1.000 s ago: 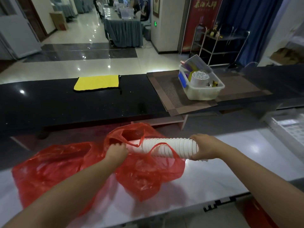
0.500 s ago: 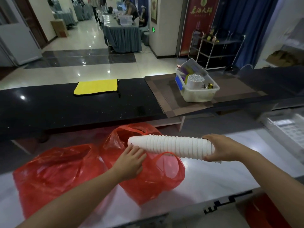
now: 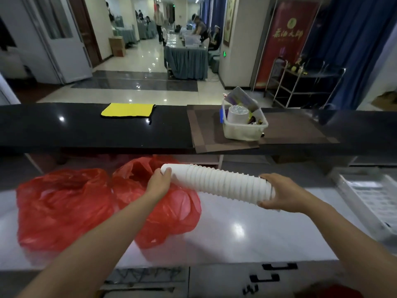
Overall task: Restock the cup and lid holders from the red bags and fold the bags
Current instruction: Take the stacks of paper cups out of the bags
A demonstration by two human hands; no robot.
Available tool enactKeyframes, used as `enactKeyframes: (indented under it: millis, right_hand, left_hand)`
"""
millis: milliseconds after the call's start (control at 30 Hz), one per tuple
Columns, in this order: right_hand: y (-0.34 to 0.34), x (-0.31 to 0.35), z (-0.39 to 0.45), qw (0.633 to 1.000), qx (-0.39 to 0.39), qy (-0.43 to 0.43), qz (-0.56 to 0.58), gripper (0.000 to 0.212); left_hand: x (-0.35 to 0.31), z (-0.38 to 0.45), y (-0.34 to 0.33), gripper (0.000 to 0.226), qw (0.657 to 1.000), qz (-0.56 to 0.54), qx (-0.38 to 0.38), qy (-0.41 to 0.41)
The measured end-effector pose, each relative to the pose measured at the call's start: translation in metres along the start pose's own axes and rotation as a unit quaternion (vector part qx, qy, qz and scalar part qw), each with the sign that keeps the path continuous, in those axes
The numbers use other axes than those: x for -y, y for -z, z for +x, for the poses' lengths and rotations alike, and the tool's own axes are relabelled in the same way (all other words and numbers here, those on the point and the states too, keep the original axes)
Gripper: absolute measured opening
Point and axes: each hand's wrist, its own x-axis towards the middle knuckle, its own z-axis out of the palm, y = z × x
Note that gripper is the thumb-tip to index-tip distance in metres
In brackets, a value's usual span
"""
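cup stack [image 3: 217, 183]: we see it held level above the white counter [image 3: 247, 229], clear of the red bag [image 3: 169, 209].
left hand [image 3: 160, 183]: fingers curled over its narrow end.
right hand [image 3: 279, 193]: fingers and thumb wrap the wide end, apparently.

Dim indoors from my feed. Ceiling lights glare off the white table [image 3: 236, 229] and hallway floor [image 3: 137, 61]. Edges bowed; right side motion-smeared.

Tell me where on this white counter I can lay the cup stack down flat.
Free: the bare white counter between the red bags and the metal tray, below the cup stack. Crowded: the left side, covered by both bags.
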Motion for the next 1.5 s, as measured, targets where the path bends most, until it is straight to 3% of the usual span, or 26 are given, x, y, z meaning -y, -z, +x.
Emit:
enactKeyframes:
  millis: [167, 333, 400, 533, 633, 700, 800, 833, 933, 1000, 1100, 1367, 1500]
  right_hand:
    - [0.006, -0.026, -0.02, 0.999, -0.031, 0.025, -0.004, 0.087]
    - [0.003, -0.03, -0.018, 0.997, -0.039, 0.06, -0.012, 0.093]
    - [0.0, -0.023, -0.012, 0.997, -0.036, 0.074, -0.007, 0.096]
    - [-0.024, 0.015, -0.003, 0.994, -0.037, 0.101, 0.035, 0.096]
    - [-0.049, 0.068, 0.006, 0.985, -0.051, 0.142, 0.083, 0.095]
    - [-0.064, 0.112, 0.011, 0.978, -0.046, 0.173, 0.109, 0.095]
    - [-0.09, 0.176, 0.015, 0.969, -0.021, 0.207, 0.131, 0.094]
    - [-0.101, 0.198, 0.015, 0.967, -0.013, 0.218, 0.134, 0.094]
    - [-0.136, 0.265, 0.014, 0.955, 0.013, 0.256, 0.15, 0.088]
    - [-0.162, 0.314, 0.011, 0.946, 0.04, 0.28, 0.16, 0.085]
    - [-0.201, 0.393, 0.005, 0.932, 0.086, 0.311, 0.162, 0.085]
    - [-0.295, 0.582, -0.02, 0.901, 0.159, 0.372, 0.159, 0.066]
    - [-0.332, 0.662, -0.025, 0.891, 0.174, 0.393, 0.15, 0.068]
  left_hand:
    - [-0.026, -0.028, -0.011, 0.039, 0.995, -0.096, -0.039, -0.016]
    - [-0.036, -0.046, 0.005, 0.005, 0.989, -0.091, -0.093, -0.074]
    - [-0.036, -0.048, 0.02, 0.006, 0.986, -0.093, -0.116, -0.081]
    - [-0.027, -0.052, 0.065, 0.049, 0.969, -0.186, -0.146, -0.068]
    - [-0.02, -0.06, 0.106, 0.072, 0.945, -0.231, -0.227, -0.047]
    - [-0.01, -0.063, 0.137, 0.084, 0.91, -0.311, -0.275, 0.0]
    - [0.018, -0.078, 0.195, 0.086, 0.845, -0.467, -0.252, 0.066]
    - [0.031, -0.088, 0.216, 0.079, 0.84, -0.484, -0.236, 0.073]
    - [0.078, -0.125, 0.273, 0.066, 0.848, -0.488, -0.196, 0.066]
    - [0.11, -0.148, 0.311, 0.071, 0.838, -0.506, -0.191, 0.075]
    - [0.154, -0.179, 0.372, 0.078, 0.818, -0.521, -0.229, 0.084]
    - [0.247, -0.236, 0.512, 0.079, 0.825, -0.46, -0.325, 0.042]
    - [0.269, -0.248, 0.56, 0.066, 0.824, -0.411, -0.389, -0.001]
